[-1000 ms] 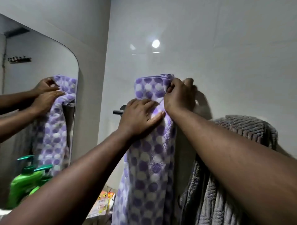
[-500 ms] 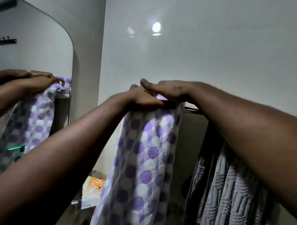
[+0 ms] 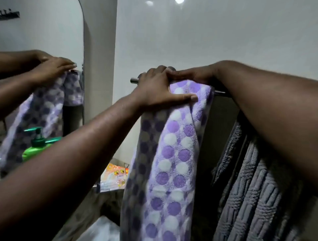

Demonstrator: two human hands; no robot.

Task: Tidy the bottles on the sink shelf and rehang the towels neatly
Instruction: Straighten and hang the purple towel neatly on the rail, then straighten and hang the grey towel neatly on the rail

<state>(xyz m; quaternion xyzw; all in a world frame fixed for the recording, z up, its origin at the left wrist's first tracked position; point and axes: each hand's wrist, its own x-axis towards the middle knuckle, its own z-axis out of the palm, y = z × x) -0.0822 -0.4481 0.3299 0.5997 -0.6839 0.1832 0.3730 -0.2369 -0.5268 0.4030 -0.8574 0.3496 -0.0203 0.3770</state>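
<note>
White wall [image 3: 215, 37], lilac towel [image 3: 172, 154] (polka-dotted)

Glossy white wall [image 3: 223, 34], arched mirror [image 3: 43, 31], ceiling-light reflection [image 3: 179, 1]

Towels: 2, i.e. 1 purple spotted towel [image 3: 172, 154] nr the left end of the rail [image 3: 134, 80] & 1 grey towel [image 3: 254, 189] further right on it

Rail: 1

Hands: 2, left hand [image 3: 154, 91] & right hand [image 3: 194, 75], both at the top of the purple spotted towel

Mirror [image 3: 51, 34]: 1; the extra hands & towel in it are reflections, not counted

Green pump bottle [image 3: 34, 151]: 1 for sure; 2nd green nozzle beside it, can't tell if real or reflection

Orange-white packet [image 3: 113, 177]: 1, below the rail's left end

Hook rack [image 3: 8, 14]: 1, seen via mirror

Light spots [image 3: 179, 1] on the wall [image 3: 223, 34]: 2
</note>
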